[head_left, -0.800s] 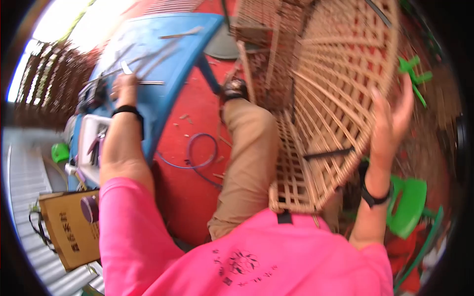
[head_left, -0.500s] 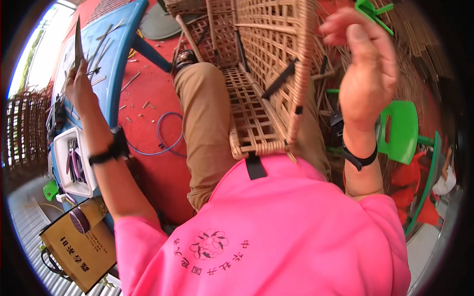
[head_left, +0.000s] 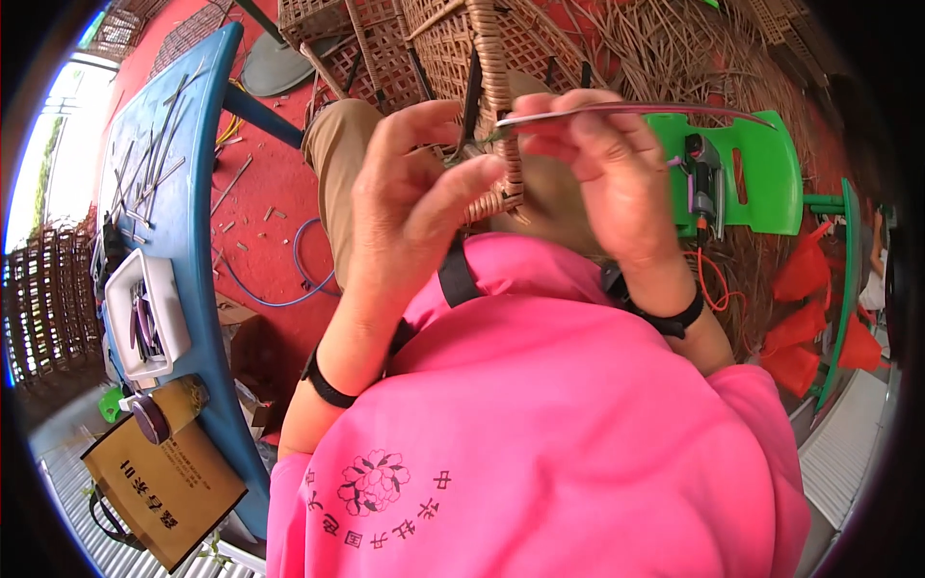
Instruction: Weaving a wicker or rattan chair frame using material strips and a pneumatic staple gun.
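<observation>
A long, narrow blade-like tool (head_left: 694, 114), dark reddish with a pale pointed end, lies level in my right hand (head_left: 621, 178), pinched between its fingers and thumb. My left hand (head_left: 409, 178) is raised beside it, thumb and fingers apart, close to the rim of a woven wicker basket (head_left: 493, 67). A small dark green bit shows by the tool's pale end; whether it joins the tool, I cannot tell. The basket stands between my knees, its near corner partly hidden behind both hands. Black straps are fixed to its weave.
At left, a blue table (head_left: 145, 183) bears loose strips, a white tray (head_left: 173, 318) of tools, a jar (head_left: 181, 403) and a brown paper bag (head_left: 164, 491). A power tool (head_left: 703, 173) with an orange cord rests on a green chair (head_left: 771, 173). Wicker strips (head_left: 655, 48) lie behind.
My left hand has come from above the blue table to the basket, and the tool it held seems to be in my right hand. The right hand has lowered and moved inward.
</observation>
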Motion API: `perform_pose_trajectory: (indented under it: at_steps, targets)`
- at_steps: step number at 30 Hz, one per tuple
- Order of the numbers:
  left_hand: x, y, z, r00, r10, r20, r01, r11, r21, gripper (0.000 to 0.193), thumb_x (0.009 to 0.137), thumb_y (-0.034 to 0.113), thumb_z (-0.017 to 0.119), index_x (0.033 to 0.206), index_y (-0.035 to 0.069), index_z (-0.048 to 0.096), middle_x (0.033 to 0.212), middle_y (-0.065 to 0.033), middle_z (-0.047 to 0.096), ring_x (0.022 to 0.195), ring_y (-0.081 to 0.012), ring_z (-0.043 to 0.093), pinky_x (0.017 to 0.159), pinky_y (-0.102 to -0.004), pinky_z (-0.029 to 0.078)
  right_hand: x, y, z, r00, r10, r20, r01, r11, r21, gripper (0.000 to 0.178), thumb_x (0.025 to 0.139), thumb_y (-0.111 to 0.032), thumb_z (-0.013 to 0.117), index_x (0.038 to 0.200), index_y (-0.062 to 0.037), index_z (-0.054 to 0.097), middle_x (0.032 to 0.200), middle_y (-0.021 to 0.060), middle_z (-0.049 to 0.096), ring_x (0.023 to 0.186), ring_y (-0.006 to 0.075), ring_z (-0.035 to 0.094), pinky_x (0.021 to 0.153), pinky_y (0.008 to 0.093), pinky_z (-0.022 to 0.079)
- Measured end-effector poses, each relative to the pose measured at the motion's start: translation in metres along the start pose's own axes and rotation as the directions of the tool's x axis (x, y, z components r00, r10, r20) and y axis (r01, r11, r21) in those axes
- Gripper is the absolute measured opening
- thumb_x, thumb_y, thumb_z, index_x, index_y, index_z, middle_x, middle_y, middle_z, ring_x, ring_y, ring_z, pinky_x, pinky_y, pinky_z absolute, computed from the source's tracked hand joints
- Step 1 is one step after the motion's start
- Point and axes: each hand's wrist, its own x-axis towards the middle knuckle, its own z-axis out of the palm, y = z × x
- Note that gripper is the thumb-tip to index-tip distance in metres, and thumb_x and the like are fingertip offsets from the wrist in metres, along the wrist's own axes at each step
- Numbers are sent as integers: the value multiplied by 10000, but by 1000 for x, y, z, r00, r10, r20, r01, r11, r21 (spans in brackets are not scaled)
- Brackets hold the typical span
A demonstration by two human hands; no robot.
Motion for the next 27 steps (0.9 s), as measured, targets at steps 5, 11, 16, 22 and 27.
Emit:
perform_pose_trajectory:
  at_steps: [5,11,16,22,27]
  targets:
    - [-8,-37,-21,915,173,365,-402,480,779,450,775,191,877,1143,58,653,1037,-104,617,893,-265,665,773,-377,537,-18,-24,-53,997,67,29,-66,997,-39,277,1047,-232,605,1210,-14,658,958,104,702,899,225,717,826,341,563]
    - [-9,-76,-1,921,96,378,-386,349,854,376,837,349,814,1093,97,701,941,-73,679,870,-285,678,756,-399,534,-69,-16,-72,972,151,-179,-201,929,-310,340,1053,-226,572,1274,22,645,942,68,682,746,153,643,699,288,484]
    - [2,-75,3,916,197,350,-398,336,854,255,864,345,796,953,116,730,829,-51,641,794,-269,662,713,-406,523,-91,-29,-77,923,38,-382,-217,873,-437,393,1055,-179,531,1391,6,616,880,18,651,700,78,594,636,220,448]
    - [6,-78,14,848,368,382,-491,268,829,175,825,228,820,918,120,719,836,-32,643,814,-251,653,725,-392,509,-100,-17,-59,911,234,-340,-384,779,-496,407,1045,-133,520,1435,-39,588,836,-23,588,672,47,499,633,211,434]
    - [19,-79,13,814,453,363,-539,358,763,217,745,143,856,890,121,696,848,-30,647,805,-245,643,718,-378,494,-100,-6,-48,915,288,-284,-400,743,-536,479,956,-133,741,1400,-27,599,920,-5,654,717,38,503,686,222,474]
